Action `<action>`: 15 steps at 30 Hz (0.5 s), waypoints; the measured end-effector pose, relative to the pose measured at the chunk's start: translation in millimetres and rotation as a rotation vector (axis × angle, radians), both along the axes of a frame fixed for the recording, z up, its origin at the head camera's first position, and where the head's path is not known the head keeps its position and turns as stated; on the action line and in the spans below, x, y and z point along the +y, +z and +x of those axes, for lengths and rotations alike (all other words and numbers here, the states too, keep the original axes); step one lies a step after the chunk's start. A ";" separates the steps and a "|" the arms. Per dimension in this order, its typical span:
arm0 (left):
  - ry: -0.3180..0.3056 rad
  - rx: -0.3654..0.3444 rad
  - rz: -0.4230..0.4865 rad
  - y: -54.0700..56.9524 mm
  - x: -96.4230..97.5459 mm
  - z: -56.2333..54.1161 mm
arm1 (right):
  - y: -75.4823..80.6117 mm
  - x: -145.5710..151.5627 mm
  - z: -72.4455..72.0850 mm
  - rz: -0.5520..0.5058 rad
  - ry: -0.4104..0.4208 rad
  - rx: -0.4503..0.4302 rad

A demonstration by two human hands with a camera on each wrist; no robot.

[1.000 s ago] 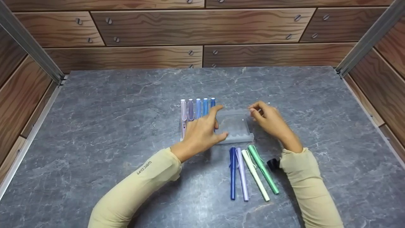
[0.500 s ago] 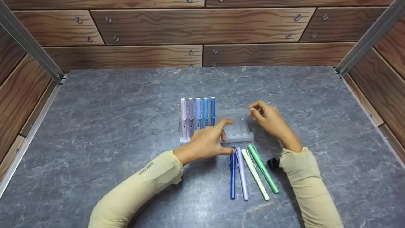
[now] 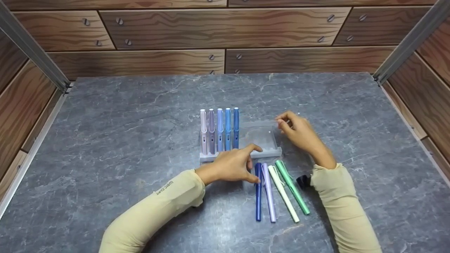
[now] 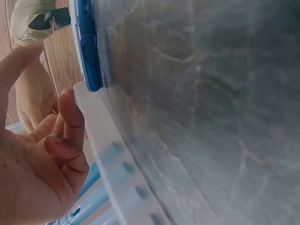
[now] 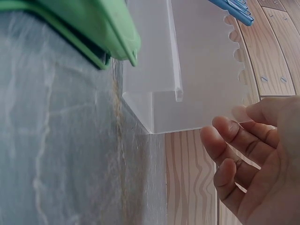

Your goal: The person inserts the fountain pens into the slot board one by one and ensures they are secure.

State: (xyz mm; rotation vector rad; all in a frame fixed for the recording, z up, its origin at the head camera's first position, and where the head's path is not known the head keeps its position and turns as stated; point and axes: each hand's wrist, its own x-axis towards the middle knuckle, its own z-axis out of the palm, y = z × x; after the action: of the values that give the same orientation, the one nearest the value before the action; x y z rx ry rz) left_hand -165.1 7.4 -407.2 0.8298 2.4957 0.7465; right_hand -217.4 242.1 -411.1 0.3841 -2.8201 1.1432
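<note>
A frosted plastic pen holder [image 3: 269, 153] with a notched edge stands mid-table. Its left half carries several capped pens [image 3: 220, 130] in pink, purple and blues, side by side. My right hand [image 3: 299, 133] pinches the holder's far right corner between thumb and fingertip, as the right wrist view of the holder [image 5: 206, 70] shows. My left hand [image 3: 233, 165] hovers at the holder's front edge, thumb and index spread, other fingers bent inward. Its thumb tip is right at the cap end of a dark blue pen [image 3: 258, 200], which lies on the table.
Right of the dark blue pen lie a lilac pen [image 3: 270, 196], a pale green pen [image 3: 284, 195] and a green pen [image 3: 293, 189], roughly fanned. A black strap piece [image 3: 303, 182] shows at the right cuff. Wood-patterned walls [image 3: 225, 28] enclose the grey marbled table [image 3: 140, 116].
My left hand has moved from over the seated pens toward the front right, down to the dark blue pen, uncovering the row. The right hand stays at the holder's corner.
</note>
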 end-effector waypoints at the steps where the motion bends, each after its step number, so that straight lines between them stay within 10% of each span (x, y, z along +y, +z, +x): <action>1: -0.006 0.000 -0.011 -0.8 0.4 0.2 | -0.2 -0.2 0.0 -0.002 0.001 0.000; 15: -0.052 -0.031 -0.083 -7.9 1.7 -0.5 | 0.4 -1.1 0.5 -0.013 -0.003 0.019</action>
State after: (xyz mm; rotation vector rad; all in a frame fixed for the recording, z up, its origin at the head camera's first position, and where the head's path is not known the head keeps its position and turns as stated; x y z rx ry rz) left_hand -165.6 9.0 -415.1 0.8435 2.4501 0.6295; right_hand -216.9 241.0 -410.7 0.3867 -2.7946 1.1508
